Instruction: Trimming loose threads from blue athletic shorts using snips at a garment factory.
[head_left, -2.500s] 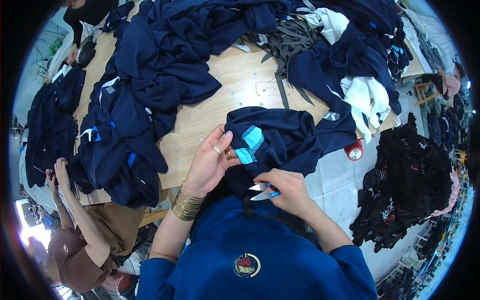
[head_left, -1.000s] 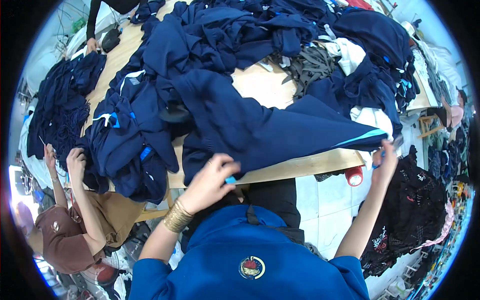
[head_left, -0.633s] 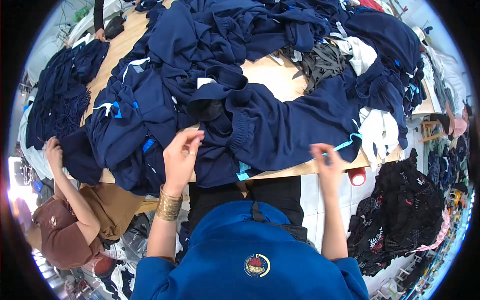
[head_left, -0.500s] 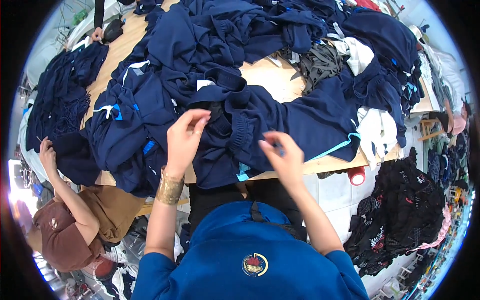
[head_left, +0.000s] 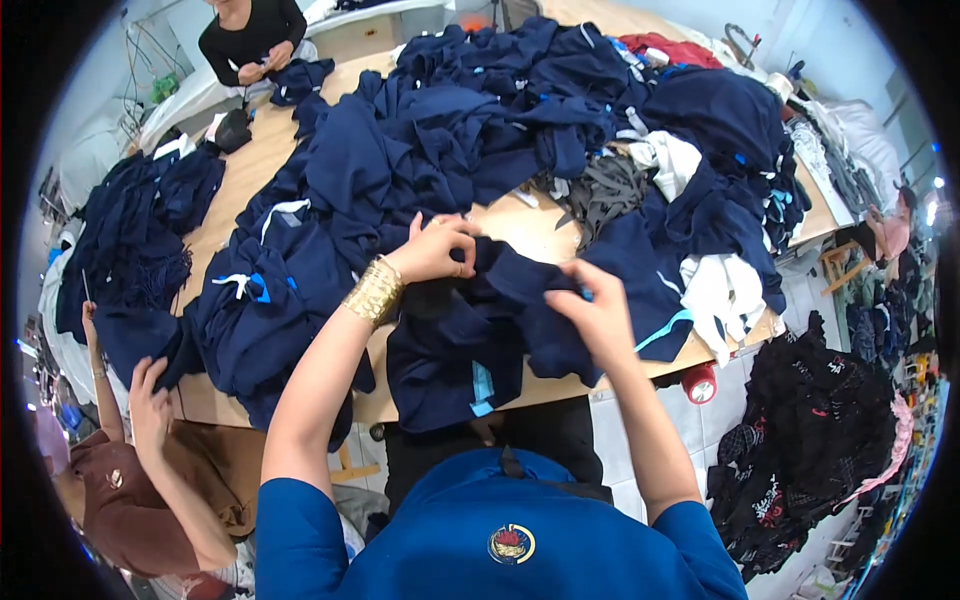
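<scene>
Between my hands a pair of navy pants [head_left: 500, 325] with a light blue strip is lifted and bunched at the table's near edge, its lower part hanging over. My left hand [head_left: 443, 248], with a gold cuff on the wrist, pinches the upper left edge of the cloth. On the other side my right hand [head_left: 598, 308] grips the upper right edge between thumb and fingers. Folds hide some fingertips. Left of my hands lies another navy garment [head_left: 270, 290] with a white tie and bright blue patches.
A large heap of navy garments [head_left: 400, 140] covers the wooden table [head_left: 520, 228]. Grey straps [head_left: 610, 185] and white cloth [head_left: 722, 295] lie to the right. Co-workers are at the left [head_left: 150, 420] and far left [head_left: 255, 50]. Black clothes [head_left: 800, 450] pile on the floor.
Both hands have closed on the pants and raised the waist area, which was lying on the table with my hands held over it. The view has shifted, showing more of the far side.
</scene>
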